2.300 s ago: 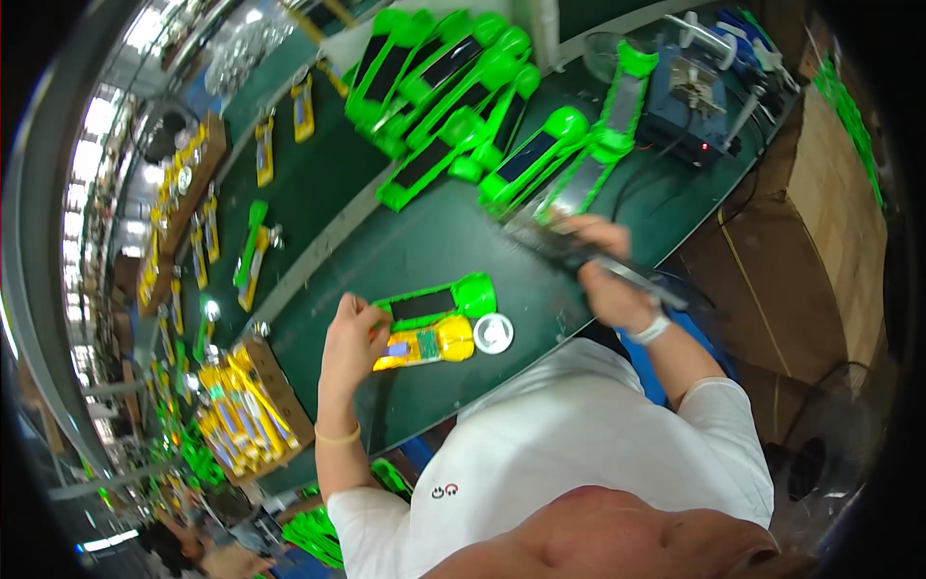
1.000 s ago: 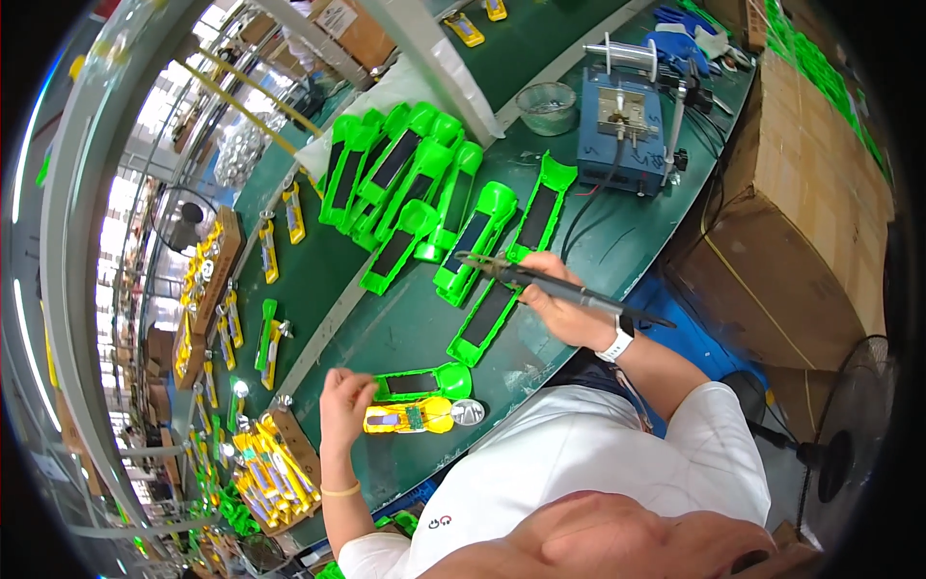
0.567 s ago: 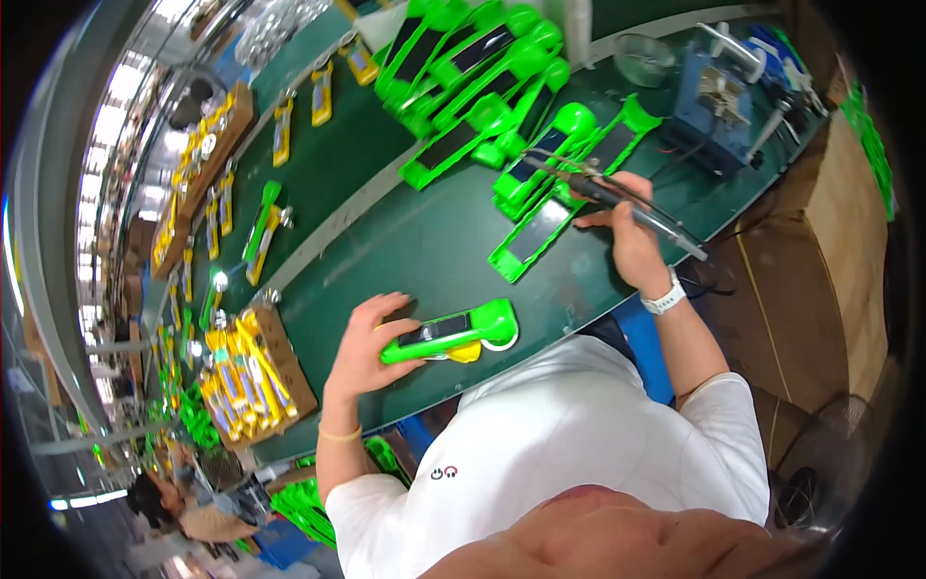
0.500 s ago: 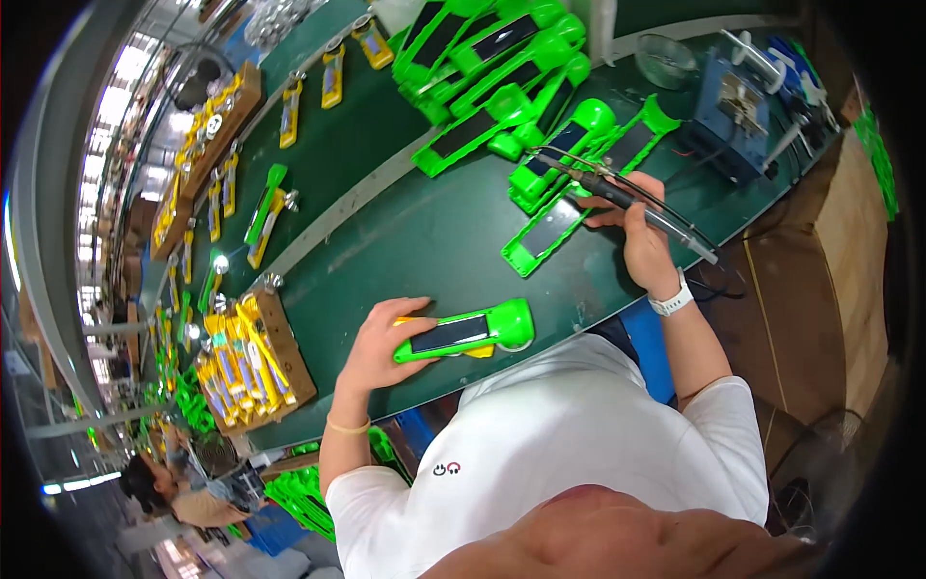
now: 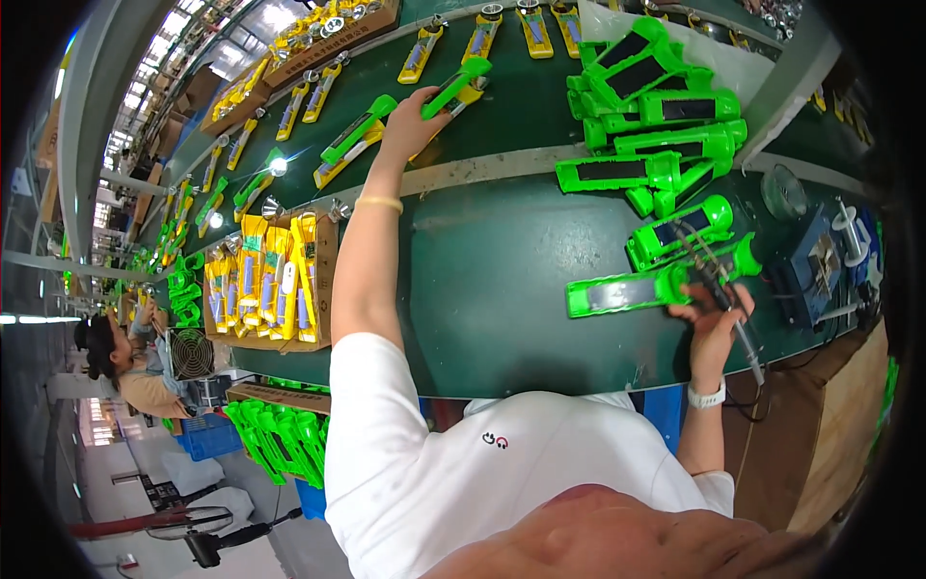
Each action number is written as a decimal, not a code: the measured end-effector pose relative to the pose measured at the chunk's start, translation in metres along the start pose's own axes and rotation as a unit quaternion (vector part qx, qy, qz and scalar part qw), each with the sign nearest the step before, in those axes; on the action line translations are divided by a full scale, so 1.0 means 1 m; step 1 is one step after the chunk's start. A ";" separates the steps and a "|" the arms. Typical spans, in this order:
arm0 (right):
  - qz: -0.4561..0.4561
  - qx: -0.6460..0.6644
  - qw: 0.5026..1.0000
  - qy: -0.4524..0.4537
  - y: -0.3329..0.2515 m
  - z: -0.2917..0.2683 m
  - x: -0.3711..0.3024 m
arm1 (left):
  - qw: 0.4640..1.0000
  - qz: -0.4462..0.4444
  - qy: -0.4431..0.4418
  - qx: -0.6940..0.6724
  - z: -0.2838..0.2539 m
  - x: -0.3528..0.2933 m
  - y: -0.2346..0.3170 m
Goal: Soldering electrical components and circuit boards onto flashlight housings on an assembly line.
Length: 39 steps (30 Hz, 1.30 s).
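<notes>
At your far left a co-worker sits beyond a round fan guard. Next comes an open carton, packed with yellow flashlight bodies, on your near bench. Past the grey rail, on the dark green strip, a green shell lies along a yellow body. Just right of that pair, your left hand reaches out over the strip, fingers closed around the near end of a green flashlight shell that lies over a yellow flashlight body. To the right, more shells are heaped, with a panelled shell nearer you. Your right hand grips a soldering iron, its tip over the shells; whether your fingers touch the panelled shell, you cannot tell. Farther right are a glass bowl, a blue soldering station and a wire spool.
</notes>
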State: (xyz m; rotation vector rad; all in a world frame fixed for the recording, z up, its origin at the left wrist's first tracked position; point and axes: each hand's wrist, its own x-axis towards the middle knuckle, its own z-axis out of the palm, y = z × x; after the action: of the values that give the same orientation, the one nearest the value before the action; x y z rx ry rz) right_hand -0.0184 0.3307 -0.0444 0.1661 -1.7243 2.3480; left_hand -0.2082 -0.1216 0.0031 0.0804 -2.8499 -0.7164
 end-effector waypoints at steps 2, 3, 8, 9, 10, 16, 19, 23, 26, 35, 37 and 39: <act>0.026 0.068 0.997 -0.011 0.007 0.010 -0.010 | 0.993 -0.043 -0.105 0.041 -0.005 0.026 -0.003; 0.038 0.071 0.996 -0.046 0.003 0.017 -0.011 | 0.984 -0.068 -0.153 0.055 -0.018 0.031 0.005; 0.036 -0.063 0.997 -0.042 0.004 0.013 -0.011 | 0.994 -0.073 -0.077 -0.040 -0.017 0.103 -0.024; 0.039 -0.070 0.996 -0.036 0.002 0.014 -0.014 | 0.999 -0.022 -0.032 0.037 -0.008 0.118 -0.011; 0.039 -0.065 0.997 -0.027 0.001 0.015 -0.015 | 0.998 -0.007 -0.041 0.050 0.004 0.134 0.005; -0.014 -0.107 0.994 -0.006 0.006 0.023 -0.009 | 0.975 -0.111 -0.085 0.172 0.073 0.189 0.033; -0.034 -0.167 0.985 0.019 0.010 0.015 -0.012 | 0.979 -0.114 -0.038 0.166 0.084 0.200 0.038; -0.075 -0.272 0.957 0.067 0.007 0.014 -0.012 | 0.976 0.032 0.213 -0.009 0.069 0.190 0.044; -0.087 -0.271 0.955 0.079 -0.001 0.021 -0.007 | 0.947 0.081 0.254 -0.180 0.044 0.161 0.043; -0.023 -0.022 0.993 0.113 0.023 -0.004 -0.008 | 0.864 0.316 -0.315 -0.231 0.000 -0.115 0.146; -0.022 -0.009 0.993 0.116 0.021 -0.003 -0.006 | 0.847 0.366 -0.330 -0.198 0.024 -0.169 0.162; -0.026 0.012 0.991 0.133 0.016 0.000 -0.003 | 0.866 0.401 -0.274 -0.118 0.039 -0.195 0.175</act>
State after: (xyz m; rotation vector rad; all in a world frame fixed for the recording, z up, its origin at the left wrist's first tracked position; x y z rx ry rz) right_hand -0.0192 0.3255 -0.0601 -0.0953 -1.5460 2.2371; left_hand -0.0262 0.0702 0.0168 -1.4600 -2.7928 -0.9626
